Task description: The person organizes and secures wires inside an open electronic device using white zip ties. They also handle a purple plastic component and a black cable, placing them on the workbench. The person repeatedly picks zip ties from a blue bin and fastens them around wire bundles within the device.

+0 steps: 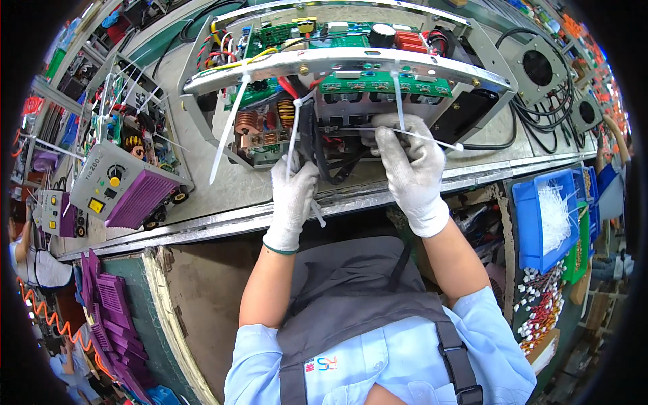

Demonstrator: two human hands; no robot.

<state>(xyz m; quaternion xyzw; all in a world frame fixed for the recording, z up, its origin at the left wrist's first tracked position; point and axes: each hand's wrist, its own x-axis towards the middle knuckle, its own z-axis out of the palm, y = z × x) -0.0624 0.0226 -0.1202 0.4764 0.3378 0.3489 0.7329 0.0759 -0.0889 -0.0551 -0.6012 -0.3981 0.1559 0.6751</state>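
Observation:
An open metal chassis [263, 67] with green circuit boards [381, 86] stands on the bench before me. My right hand [415, 179], in a white glove, pinches a white cable tie [439, 141] that runs sideways in front of the chassis. Beside the copper coils [248, 121], my gloved left hand [290, 202] is closed on a white cable tie [295, 128]; a tie end pokes out below that hand. Between the hands hangs a black cable bundle [310, 135], partly hidden by the left fingers. Another tie [229, 128] dangles from the chassis's front rail.
A second open unit with a purple side panel [143, 192] stands at the left. A fan [538, 67] and coiled black cables lie at the right. Below them are a blue bin [530, 223] of white ties and small connectors [540, 297]. Purple panels [111, 304] are stacked lower left.

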